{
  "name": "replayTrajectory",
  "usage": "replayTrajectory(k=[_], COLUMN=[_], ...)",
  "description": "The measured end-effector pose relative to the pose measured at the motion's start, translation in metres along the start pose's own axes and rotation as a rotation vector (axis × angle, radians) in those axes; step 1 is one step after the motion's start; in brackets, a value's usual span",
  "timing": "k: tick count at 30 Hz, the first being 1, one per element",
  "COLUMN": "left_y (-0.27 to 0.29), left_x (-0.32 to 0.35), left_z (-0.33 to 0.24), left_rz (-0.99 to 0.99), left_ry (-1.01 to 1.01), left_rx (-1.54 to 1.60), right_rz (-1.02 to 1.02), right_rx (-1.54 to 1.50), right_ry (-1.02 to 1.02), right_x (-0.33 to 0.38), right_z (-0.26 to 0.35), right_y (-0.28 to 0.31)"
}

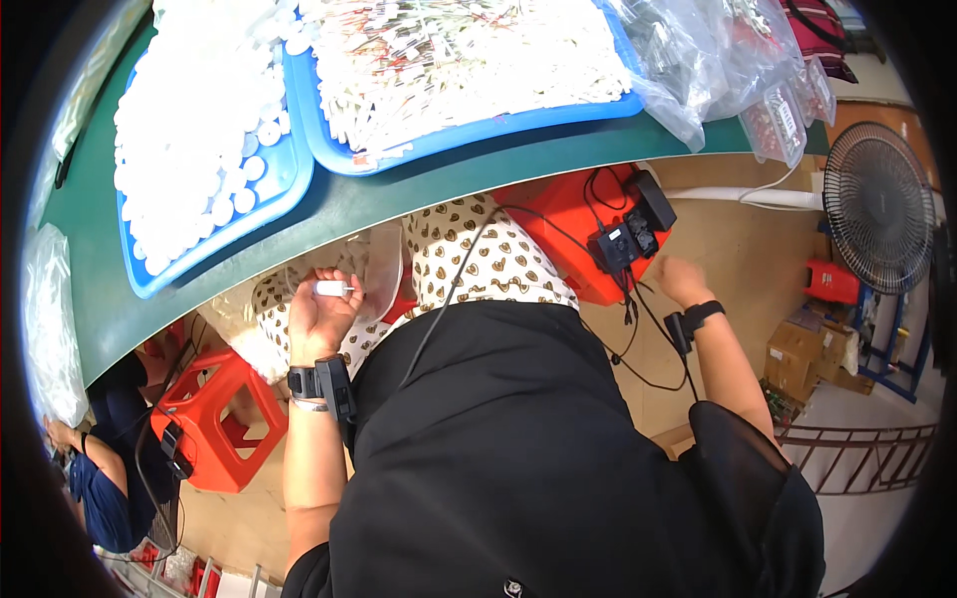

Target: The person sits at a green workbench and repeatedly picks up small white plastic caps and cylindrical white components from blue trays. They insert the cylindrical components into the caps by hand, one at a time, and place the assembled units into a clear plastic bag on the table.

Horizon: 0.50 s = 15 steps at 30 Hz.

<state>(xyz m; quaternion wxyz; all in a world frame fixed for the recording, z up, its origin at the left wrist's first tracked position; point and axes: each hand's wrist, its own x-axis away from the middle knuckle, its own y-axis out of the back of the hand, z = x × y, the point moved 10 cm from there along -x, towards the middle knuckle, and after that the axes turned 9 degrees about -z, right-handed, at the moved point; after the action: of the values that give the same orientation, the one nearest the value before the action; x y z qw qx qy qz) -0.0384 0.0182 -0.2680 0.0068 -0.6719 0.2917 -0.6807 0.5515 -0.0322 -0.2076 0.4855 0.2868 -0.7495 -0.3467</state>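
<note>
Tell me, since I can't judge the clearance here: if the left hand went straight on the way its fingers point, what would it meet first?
Probably the green table's edge right ahead of the left hand, which holds a small white tube. Depth is unclear; it might pass underneath.

My left hand (319, 311) is raised in front of my lap with the palm turned up toward me, fingers curled and the fingertips (344, 291) pinched shut on a small piece, while the bare left forearm runs straight up from the lower edge with a black strap-on band and device on the wrist. My right hand (680, 279) reaches out low to my right, seen from the back, fingers bent and pointing away so I cannot tell their grip; its wrist wears a black band too, the bare forearm angling back to a black sleeve
</note>
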Motion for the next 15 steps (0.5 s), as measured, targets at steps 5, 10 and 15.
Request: replayTrajectory(k=[5, 10, 15], left_y=[-0.003, 0.003, 0.005], left_x=[0.002, 0.003, 0.001], left_z=[0.003, 0.0, 0.007], left_rz=[-0.002, -0.007, 0.005], left_ry=[0.004, 0.005, 0.04], left_rx=[-0.012, 0.028, 0.036], right_rz=[-0.16, -0.229, -0.318], right_rx=[-0.179, -0.236, -0.412], right_ry=[0.112, 0.016, -0.103], right_x=[0.005, -0.007, -0.021], right_z=[0.089, 0.089, 0.075], right_y=[0.036, 0.027, 0.042])
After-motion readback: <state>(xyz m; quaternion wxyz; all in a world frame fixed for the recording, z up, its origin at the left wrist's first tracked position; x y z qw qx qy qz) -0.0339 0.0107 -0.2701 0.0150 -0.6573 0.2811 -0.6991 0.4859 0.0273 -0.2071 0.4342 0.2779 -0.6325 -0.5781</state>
